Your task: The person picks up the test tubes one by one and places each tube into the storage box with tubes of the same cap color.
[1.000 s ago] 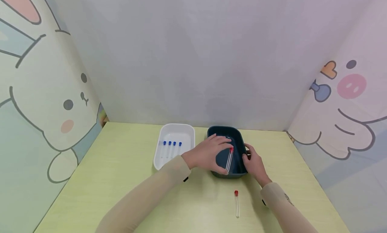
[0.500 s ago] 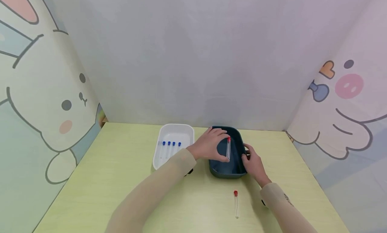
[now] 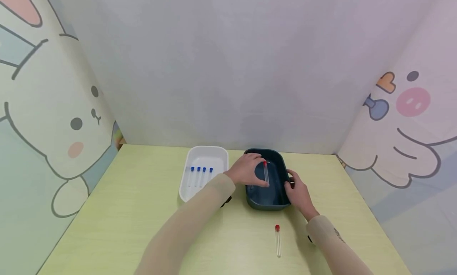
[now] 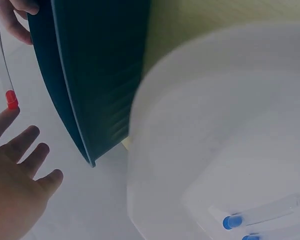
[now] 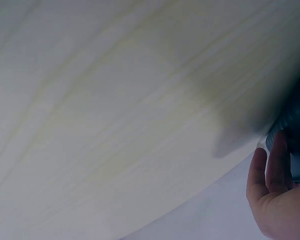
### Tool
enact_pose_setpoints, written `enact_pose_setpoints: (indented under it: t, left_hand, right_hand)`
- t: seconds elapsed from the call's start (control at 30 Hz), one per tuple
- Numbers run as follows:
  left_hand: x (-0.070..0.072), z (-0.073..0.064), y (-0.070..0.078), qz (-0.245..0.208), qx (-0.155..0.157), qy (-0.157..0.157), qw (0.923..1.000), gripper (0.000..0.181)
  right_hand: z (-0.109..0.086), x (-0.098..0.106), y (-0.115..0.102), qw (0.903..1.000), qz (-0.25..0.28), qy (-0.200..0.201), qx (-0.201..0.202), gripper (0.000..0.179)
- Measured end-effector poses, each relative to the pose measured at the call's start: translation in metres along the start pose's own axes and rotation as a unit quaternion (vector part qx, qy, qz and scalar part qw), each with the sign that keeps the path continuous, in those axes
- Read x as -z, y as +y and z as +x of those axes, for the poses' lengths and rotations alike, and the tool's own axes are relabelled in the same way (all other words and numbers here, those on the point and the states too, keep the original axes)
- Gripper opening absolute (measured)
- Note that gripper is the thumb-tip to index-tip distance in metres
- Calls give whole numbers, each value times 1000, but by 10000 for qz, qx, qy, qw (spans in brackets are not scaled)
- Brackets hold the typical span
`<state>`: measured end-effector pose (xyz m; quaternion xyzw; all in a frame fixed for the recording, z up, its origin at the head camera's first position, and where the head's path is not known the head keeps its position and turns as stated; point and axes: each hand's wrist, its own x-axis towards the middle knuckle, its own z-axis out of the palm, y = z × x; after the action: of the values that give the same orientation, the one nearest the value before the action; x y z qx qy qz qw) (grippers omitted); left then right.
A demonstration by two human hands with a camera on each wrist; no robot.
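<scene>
Between thumb and index finger my left hand (image 3: 246, 170) pinches a clear test tube with a red cap (image 3: 265, 172) by its two ends, over the dark blue bin (image 3: 267, 206). In the left wrist view its red cap (image 4: 11, 99) meets a fingertip. My right hand (image 3: 300, 193) grips the bin's right side, thumb at the rim. In the right wrist view that hand (image 5: 275, 195) has its fingers against the bin's outer wall. A second red-capped test tube (image 3: 278, 241) lies on the table in front of the bin.
Left of the bin stands a white tray (image 3: 183, 187) with several blue-capped test tubes (image 3: 201, 176) lying side by side in it. Both stand on the light wooden table (image 3: 150, 175), near the grey backdrop (image 3: 228, 88). Printed side walls flank it.
My left hand has moved back and slightly left over the bin with the pinched test tube, which has turned more upright in view. The right hand stays at the bin's side.
</scene>
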<state>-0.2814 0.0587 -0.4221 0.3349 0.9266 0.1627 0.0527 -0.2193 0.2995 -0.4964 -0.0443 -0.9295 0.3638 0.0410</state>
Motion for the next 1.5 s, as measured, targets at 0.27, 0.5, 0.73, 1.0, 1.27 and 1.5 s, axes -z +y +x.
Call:
enact_pose_setpoints:
  t: [0.27,0.5,0.73,1.0,1.27,1.5]
  left_hand:
    - [-10,6,-4,57,282,-207,9994,89]
    - [-17,12,-8,496,298,-323,9978,89]
    - [-22,20,-13,529,504,-395,9965,88]
    - [-23,24,-10,321,662,-337,9967,89]
    - [-23,24,-11,78,833,-302,9960,84]
    - [-35,28,-20,90,944,-351,9949,80]
  right_hand:
    - [1,0,1,10000,0,2,-31,52]
    - [-1,0,1,10000,-28,24,0,52]
    - [-1,-1,1,10000,-30,31,-24,52]
    - [-1,-1,2,10000,-50,39,-40,52]
    - [2,-4,0,9999,-21,67,-89,52]
    - [3,-7,-3,9999,-47,84,-131,52]
